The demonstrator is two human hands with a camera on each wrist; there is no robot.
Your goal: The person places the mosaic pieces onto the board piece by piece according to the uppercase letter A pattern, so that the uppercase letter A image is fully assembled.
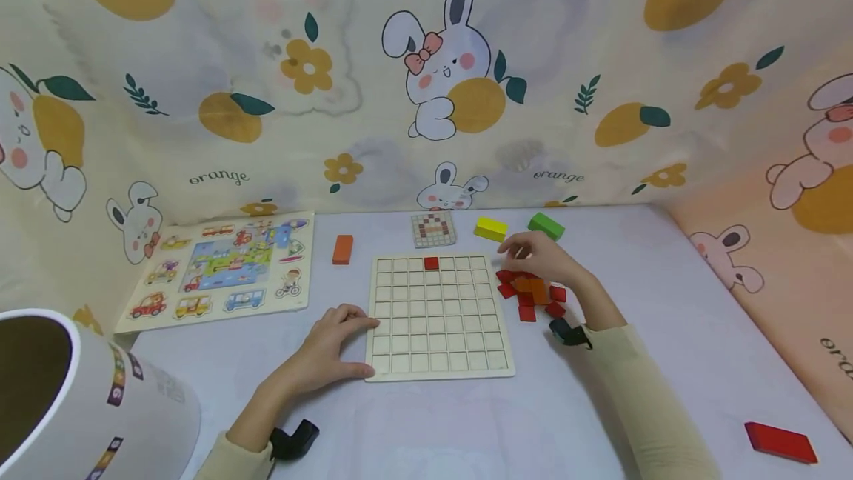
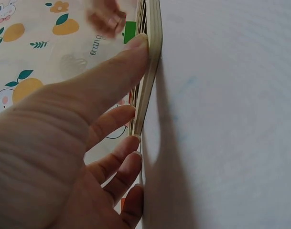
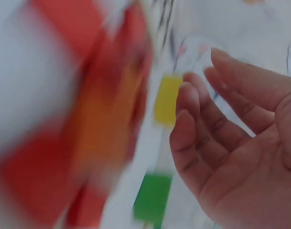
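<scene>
A pale wooden grid board (image 1: 440,317) lies on the table with one red square tile (image 1: 432,264) in its top row. My left hand (image 1: 326,354) rests at the board's left edge, thumb near the front corner and fingers spread farther up; in the left wrist view the thumb (image 2: 121,67) touches the rim. Over a loose pile of red and orange tiles (image 1: 526,315), right of the board, hovers my right hand (image 1: 543,258). The right wrist view shows its fingers (image 3: 186,138) loosely bent with nothing between them, and the blurred pile beside it.
Behind the board lie a small pattern card (image 1: 433,230), a yellow block (image 1: 491,228) and a green block (image 1: 546,226). An orange block (image 1: 343,250) and a picture puzzle (image 1: 300,295) are to the left. A white cylinder (image 1: 153,421) stands front left; a red block (image 1: 781,443) lies front right.
</scene>
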